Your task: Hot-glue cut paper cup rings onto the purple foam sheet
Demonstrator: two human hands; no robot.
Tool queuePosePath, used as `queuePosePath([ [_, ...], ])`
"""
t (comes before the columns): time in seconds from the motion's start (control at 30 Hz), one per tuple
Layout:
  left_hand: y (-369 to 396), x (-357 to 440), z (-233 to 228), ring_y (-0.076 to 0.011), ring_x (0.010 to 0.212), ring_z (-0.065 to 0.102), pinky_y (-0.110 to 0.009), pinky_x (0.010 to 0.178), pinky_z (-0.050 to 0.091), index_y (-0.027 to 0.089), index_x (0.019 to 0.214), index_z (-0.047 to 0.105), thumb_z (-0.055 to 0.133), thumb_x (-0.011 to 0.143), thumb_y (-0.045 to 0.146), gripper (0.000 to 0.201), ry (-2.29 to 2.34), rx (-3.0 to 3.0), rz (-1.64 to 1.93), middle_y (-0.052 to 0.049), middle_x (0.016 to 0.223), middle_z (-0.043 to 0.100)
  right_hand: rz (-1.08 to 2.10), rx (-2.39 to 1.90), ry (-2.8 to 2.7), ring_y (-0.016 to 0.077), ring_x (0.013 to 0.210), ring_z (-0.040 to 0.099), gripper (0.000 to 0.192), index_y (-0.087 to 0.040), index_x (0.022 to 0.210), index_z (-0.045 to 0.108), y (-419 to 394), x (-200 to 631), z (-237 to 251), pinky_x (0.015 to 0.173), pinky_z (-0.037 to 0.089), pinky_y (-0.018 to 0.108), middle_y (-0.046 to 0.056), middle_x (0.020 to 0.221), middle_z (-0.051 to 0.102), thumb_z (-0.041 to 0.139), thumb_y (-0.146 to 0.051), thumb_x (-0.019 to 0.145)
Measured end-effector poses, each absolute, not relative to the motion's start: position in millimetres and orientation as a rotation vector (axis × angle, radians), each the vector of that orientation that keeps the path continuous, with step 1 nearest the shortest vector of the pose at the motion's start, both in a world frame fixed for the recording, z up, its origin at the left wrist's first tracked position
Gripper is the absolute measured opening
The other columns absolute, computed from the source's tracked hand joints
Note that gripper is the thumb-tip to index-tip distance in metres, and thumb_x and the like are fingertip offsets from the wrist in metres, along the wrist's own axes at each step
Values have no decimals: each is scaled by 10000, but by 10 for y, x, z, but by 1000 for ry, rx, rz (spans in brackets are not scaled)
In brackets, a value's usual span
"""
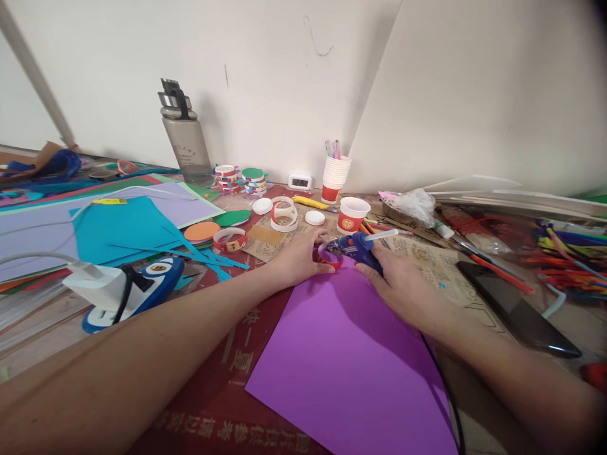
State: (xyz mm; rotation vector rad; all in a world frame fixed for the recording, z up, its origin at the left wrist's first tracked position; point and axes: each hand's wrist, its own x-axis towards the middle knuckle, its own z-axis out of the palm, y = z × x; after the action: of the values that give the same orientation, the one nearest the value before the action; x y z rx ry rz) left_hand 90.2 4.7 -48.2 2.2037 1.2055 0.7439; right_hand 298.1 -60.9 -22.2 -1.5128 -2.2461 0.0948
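My left hand (298, 256) pinches a small red paper ring (331, 258) at the far corner of a purple foam sheet (351, 360). My right hand (403, 287) grips a blue hot glue gun (358, 246) with a white glue stick poking out of its back. The gun's nozzle points left and touches the ring. A black cord runs from the gun back along my right forearm.
Red-and-white paper cups (351, 213), white rings (283, 215), lids and a banded ring (230, 239) lie beyond my hands. Teal and lilac sheets (118, 224) and a white charger (102, 285) sit left. A black phone (515, 306) and pipe cleaners (569, 253) are right. A water bottle (186, 136) stands by the wall.
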Motion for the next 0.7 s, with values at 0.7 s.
queuePosePath([
  [0.7,38,886,-485,-296,1239,541,-422,1030,437,192,1306,511,783,666,429,734,1256,2276,703,-97,1345,587,2,-1612,-2198,257,792,654,192,-172,944,591,-661,3047,-132,656,470,328,116,888,706,456,-309,932],
])
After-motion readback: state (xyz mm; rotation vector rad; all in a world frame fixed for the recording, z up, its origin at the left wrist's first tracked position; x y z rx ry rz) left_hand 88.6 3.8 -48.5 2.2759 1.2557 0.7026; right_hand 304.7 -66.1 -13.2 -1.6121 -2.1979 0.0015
